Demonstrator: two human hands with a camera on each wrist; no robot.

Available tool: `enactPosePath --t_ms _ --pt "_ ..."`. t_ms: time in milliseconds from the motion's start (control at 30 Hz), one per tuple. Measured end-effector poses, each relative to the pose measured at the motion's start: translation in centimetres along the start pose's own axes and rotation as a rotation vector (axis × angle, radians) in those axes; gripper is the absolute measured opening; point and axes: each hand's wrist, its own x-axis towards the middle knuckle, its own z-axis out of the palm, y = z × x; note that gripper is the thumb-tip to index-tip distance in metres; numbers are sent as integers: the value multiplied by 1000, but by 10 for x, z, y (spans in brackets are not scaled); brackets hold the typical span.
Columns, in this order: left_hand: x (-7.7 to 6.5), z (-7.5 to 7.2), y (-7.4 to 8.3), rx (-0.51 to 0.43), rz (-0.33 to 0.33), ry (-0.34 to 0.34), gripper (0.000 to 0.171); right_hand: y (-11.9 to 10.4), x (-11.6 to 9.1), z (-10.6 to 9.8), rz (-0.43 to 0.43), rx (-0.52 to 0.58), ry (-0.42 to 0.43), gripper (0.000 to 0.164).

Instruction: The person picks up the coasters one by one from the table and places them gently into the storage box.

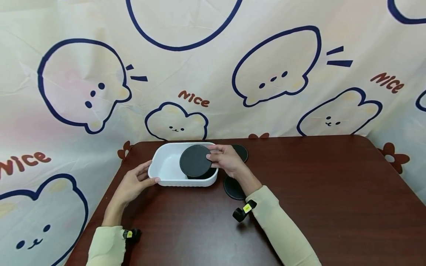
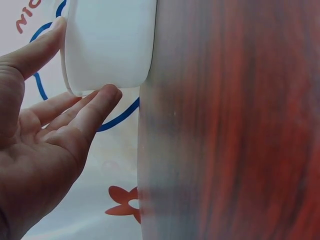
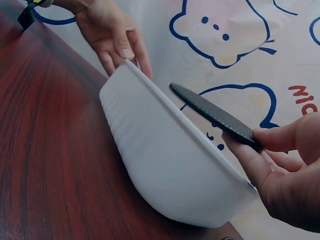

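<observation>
A white rounded rectangular tray [image 1: 166, 166] sits near the far edge of the table. My left hand [image 1: 133, 183] holds its left end, thumb at the near corner and fingers along the outer wall. Over the tray's right half, my right hand [image 1: 227, 160] pinches a round black coaster [image 1: 195, 160] by its edge. The right wrist view shows that coaster [image 3: 215, 112] tilted above the tray's rim [image 3: 187, 125], thumb on top and fingers beneath. Below it, inside the tray, another dark disc [image 1: 203, 175] shows partly.
Two more black coasters lie on the brown table [image 1: 316, 203] to the tray's right: one farther back [image 1: 242, 152], one nearer [image 1: 233, 189], both partly covered by the right hand and forearm. A cartoon-printed cloth [image 1: 219, 74] hangs behind the table.
</observation>
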Motion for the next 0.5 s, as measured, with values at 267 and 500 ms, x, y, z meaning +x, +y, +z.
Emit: enactPosePath --t_ms 267,500 --pt "1 0 0 6 6 1 89 2 1 4 -27 -51 18 42" --pt "0 -1 0 9 4 -1 88 1 0 7 -36 -127 27 41"
